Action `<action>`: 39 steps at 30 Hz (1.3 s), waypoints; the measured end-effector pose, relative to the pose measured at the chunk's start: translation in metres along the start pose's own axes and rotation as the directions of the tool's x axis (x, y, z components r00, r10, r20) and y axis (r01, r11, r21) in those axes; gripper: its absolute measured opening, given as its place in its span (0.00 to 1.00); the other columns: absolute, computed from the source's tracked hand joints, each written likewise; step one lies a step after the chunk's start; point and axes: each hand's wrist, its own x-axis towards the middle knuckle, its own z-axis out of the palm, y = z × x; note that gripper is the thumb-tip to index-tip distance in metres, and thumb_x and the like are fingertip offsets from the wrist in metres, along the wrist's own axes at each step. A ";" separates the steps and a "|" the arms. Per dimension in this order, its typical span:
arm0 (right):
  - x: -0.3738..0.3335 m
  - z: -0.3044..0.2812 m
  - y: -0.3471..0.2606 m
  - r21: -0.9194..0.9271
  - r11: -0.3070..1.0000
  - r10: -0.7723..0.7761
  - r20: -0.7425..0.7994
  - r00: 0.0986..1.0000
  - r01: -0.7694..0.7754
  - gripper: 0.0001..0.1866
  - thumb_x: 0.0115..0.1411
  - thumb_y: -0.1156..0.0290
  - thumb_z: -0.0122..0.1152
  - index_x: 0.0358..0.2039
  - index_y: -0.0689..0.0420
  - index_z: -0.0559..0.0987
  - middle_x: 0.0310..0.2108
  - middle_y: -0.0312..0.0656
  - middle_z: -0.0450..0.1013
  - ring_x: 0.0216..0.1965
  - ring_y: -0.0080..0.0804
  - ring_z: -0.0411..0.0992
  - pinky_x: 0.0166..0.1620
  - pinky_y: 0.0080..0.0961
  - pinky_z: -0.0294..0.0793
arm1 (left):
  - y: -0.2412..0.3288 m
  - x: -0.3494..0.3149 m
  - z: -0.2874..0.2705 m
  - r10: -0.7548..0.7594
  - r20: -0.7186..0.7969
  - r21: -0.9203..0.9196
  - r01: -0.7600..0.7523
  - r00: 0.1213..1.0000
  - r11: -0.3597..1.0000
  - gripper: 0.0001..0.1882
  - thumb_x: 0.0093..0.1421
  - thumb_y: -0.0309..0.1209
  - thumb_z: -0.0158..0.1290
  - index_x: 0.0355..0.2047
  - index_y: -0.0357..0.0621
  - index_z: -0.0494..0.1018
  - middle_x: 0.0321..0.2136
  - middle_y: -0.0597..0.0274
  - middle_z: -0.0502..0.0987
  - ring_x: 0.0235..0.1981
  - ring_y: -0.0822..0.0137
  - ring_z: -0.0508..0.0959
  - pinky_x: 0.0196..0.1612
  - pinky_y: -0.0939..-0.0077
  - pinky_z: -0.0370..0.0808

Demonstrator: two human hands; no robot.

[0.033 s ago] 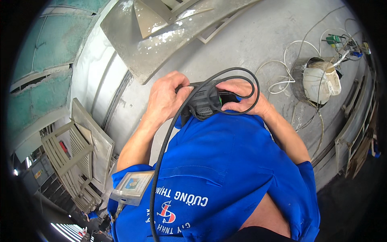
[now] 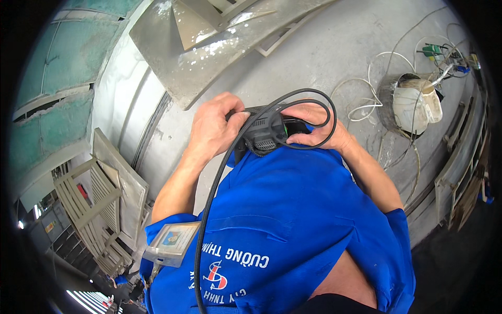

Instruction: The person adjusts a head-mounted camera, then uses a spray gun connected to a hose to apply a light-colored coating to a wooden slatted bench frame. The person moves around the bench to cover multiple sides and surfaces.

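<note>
At waist height, a black ribbed device (image 2: 265, 131) rests against the front of my blue shirt (image 2: 282, 193). My left hand (image 2: 215, 124) grips its left end with curled fingers, the thumb pressed near the top edge; part of the grip is hidden. On the other side, my right hand (image 2: 317, 124) holds the right end between thumb and fingers, and a bit of green shows beside it. A black cable (image 2: 205, 220) runs up over my shirt, crosses the device and loops around in front of my right hand.
A grey, paint-spotted panel (image 2: 180, 68) stands ahead to the left. Slatted furniture pieces (image 2: 86, 204) lean at far left. On the right, a bucket (image 2: 386, 104) holds a whitish container (image 2: 410, 107), with a pale hose (image 2: 366, 112) coiled on the floor. Boards (image 2: 452, 172) line the right side.
</note>
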 end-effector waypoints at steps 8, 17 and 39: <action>0.005 0.004 -0.001 0.146 0.974 0.169 0.052 0.984 -0.175 0.34 0.47 0.74 0.71 0.59 0.55 0.77 0.52 0.45 0.77 0.59 0.45 0.69 0.60 0.38 0.72 | -0.012 0.018 -0.005 0.063 -0.005 0.034 -0.063 0.998 0.997 0.08 0.57 0.28 0.64 0.29 0.37 0.76 0.26 0.54 0.75 0.29 0.54 0.77 0.34 0.65 0.73; 0.008 -0.007 0.006 0.213 0.876 0.414 0.126 0.901 -0.433 0.26 0.55 0.74 0.71 0.55 0.57 0.79 0.46 0.42 0.78 0.47 0.35 0.77 0.52 0.32 0.76 | -0.006 0.019 0.001 0.079 -0.018 0.124 -0.076 0.997 0.989 0.08 0.56 0.29 0.63 0.30 0.37 0.77 0.29 0.52 0.76 0.31 0.49 0.78 0.35 0.60 0.74; 0.025 -0.043 0.015 0.523 0.580 0.489 0.389 0.780 -0.625 0.19 0.54 0.66 0.78 0.44 0.60 0.86 0.31 0.33 0.80 0.35 0.20 0.76 0.42 0.21 0.76 | -0.013 0.030 -0.024 0.056 0.465 -0.226 0.057 0.884 0.972 0.12 0.61 0.34 0.63 0.30 0.40 0.74 0.25 0.61 0.70 0.29 0.66 0.70 0.33 0.68 0.68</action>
